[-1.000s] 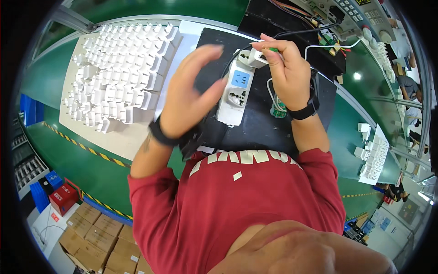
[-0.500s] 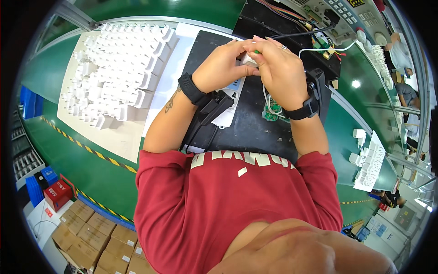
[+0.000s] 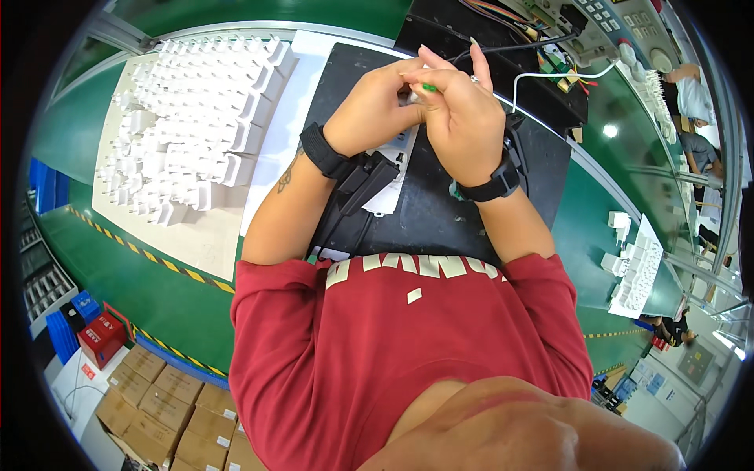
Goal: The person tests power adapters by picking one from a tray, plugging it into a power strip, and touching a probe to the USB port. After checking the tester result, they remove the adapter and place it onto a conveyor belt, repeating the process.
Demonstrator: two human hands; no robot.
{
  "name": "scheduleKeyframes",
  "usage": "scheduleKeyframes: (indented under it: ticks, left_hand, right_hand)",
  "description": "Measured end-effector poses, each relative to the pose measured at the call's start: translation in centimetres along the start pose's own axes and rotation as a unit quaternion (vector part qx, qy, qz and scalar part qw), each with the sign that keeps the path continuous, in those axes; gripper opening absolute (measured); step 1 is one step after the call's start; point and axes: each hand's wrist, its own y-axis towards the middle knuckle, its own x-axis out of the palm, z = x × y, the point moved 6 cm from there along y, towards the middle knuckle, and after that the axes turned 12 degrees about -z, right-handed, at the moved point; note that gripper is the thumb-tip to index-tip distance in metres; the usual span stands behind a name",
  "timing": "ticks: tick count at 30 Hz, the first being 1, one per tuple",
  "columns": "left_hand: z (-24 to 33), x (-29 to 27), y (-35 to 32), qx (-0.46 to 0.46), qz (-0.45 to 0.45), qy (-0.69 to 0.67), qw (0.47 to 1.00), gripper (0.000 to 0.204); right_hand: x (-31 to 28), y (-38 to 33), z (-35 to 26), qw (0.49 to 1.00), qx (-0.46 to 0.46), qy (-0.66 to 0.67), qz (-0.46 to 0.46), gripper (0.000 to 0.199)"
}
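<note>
Over the black work surface [image 3: 440,224] my two hands meet, fingers closed together. A small white plastic piece [image 3: 413,97] sits in the grip of my left hand [image 3: 369,110], mostly hidden by fingers. From beside it my right hand [image 3: 465,118] pinches something small and bright green [image 3: 429,87], whose kind I cannot make out; two of its fingers stick up. Below my left hand lies a white strip with labels [image 3: 390,184]. A white cable [image 3: 554,75] comes down from the right behind my right hand. Dark straps circle both wrists.
Rows of white plug housings [image 3: 208,110] with pins up cover a board on the left. An instrument with buttons [image 3: 605,27] and coloured wires [image 3: 514,20] stand at the back right. More white adapters [image 3: 638,271] lie on a sheet to the right. Cartons [image 3: 169,396] are stacked lower left.
Both hands have shifted slightly left. The white piece between them shows less now. My right forearm has moved over the green circuit boards, nearly hiding them, and two right fingers have lifted.
</note>
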Motion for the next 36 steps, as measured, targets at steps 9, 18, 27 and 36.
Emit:
scheduleKeyframes:
  ticks: [9,18,27,36]
  left_hand:
    - [-1.5,0.1,-0.1,-0.019,-0.014,0.096,0.995,0.043]
    - [-0.8,-0.2,0.0,-0.031,-0.005,0.048,0.998,0.043]
    - [-0.8,-0.1,-0.7,-0.013,0.006,0.149,0.989,0.054]
    - [-0.4,0.1,0.4,-0.139,-0.031,0.067,0.988,0.051]
  right_hand:
    - [0.3,-0.8,1.2,0.997,0.002,0.049,0.061,0.011]
    - [0.4,-1.0,0.9,0.995,0.020,0.063,0.074,0.007]
    - [-0.2,-1.7,0.9,0.996,0.083,-0.042,-0.011,0.027]
    - [-9.6,-8.3,0.8,0.982,0.170,-0.046,0.061,0.054]
